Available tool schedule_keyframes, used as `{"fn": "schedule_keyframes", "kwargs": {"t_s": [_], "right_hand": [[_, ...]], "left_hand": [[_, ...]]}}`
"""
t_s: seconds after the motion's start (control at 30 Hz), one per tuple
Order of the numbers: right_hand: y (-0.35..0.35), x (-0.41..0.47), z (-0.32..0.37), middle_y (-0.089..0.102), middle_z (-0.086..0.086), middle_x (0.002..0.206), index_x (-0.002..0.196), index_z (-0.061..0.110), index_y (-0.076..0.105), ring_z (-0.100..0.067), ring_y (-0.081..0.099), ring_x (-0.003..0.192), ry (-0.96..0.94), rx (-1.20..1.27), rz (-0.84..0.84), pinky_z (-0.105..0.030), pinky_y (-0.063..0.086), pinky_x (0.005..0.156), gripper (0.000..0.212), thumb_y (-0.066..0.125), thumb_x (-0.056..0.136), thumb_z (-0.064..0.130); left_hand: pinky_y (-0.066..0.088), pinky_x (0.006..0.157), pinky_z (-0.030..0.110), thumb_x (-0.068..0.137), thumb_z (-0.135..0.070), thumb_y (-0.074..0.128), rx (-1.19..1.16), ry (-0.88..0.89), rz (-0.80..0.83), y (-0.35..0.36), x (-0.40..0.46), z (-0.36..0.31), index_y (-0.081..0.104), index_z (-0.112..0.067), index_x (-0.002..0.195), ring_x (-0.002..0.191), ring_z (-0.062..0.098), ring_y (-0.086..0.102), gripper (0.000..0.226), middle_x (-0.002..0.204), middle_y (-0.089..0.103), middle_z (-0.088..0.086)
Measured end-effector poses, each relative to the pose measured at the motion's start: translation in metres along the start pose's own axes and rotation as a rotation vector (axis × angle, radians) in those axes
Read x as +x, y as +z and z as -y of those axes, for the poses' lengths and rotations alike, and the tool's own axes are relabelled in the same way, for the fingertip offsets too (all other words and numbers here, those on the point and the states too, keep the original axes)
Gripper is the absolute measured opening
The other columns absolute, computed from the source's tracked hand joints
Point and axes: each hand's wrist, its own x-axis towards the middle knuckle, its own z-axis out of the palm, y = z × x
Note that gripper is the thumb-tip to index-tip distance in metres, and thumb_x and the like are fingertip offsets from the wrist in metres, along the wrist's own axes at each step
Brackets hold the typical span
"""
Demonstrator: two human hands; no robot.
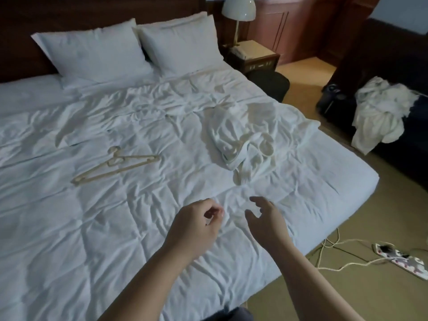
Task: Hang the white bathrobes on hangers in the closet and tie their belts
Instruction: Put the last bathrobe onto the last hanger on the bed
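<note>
A crumpled white bathrobe (240, 135) lies on the right half of the bed (115, 228), its belt end trailing toward the foot. Two beige hangers (115, 166) lie side by side on the duvet to the left of it. A second white bathrobe (382, 112) is heaped on dark furniture at the right. My left hand (196, 225) hovers over the duvet with fingers loosely curled, holding nothing. My right hand (266, 218) hovers beside it with fingers spread and relaxed, a little short of the robe's belt end. The closet is out of view.
Two pillows (97, 49) stand at the headboard. A nightstand (254, 54) with a lamp (238, 10) stands beyond the bed. On the carpet at the right lie a power strip (400, 258) and cables (342, 251). A dark bag (271, 84) sits by the bed.
</note>
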Motion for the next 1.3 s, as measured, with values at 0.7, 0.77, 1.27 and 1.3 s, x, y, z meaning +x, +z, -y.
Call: {"fn": "schedule_keyframes", "kwargs": {"t_s": [0.7,0.77,1.27,1.3], "right_hand": [[0.093,0.423,-0.120,0.048,-0.017,0.142,0.154,0.002,0.018,-0.032,0.053,0.130,0.213,-0.255,0.379,-0.038,0.048,0.101,0.100,0.072,0.085,0.050],[0.111,0.420,-0.133,0.052,-0.013,0.135,0.143,0.007,0.033,-0.031,0.056,0.126,0.210,-0.364,0.385,-0.040,0.048,0.102,0.069,0.065,0.092,0.040],[0.076,0.316,-0.162,0.061,0.005,0.082,0.091,0.026,0.049,-0.026,0.059,0.081,0.197,-0.334,0.483,-0.033,0.045,0.069,0.014,0.056,0.079,0.023],[0.076,0.295,-0.158,0.062,0.004,0.081,0.091,0.024,0.052,-0.027,0.060,0.080,0.184,-0.305,0.468,-0.034,0.048,0.070,0.014,0.056,0.077,0.023]], "left_hand": [[0.042,0.111,0.049,0.095,-0.057,0.058,0.506,-0.335,0.309,0.250,0.441,0.134,0.025,-0.025,0.158,0.140,0.033,0.040,0.078,0.155,0.039,0.008],[0.042,0.109,0.050,0.095,-0.059,0.059,0.538,-0.369,0.367,0.265,0.450,0.149,0.025,-0.023,0.156,0.140,0.034,0.039,0.079,0.156,0.038,0.010],[0.045,0.063,0.039,0.099,-0.042,0.051,0.076,-0.427,0.082,0.159,0.252,0.161,0.042,-0.026,0.088,0.070,0.027,0.062,0.021,0.071,0.060,0.001],[0.045,0.062,0.040,0.098,-0.044,0.051,0.092,-0.415,0.058,0.146,0.233,0.160,0.040,-0.028,0.086,0.067,0.027,0.061,0.022,0.067,0.058,0.001]]}}
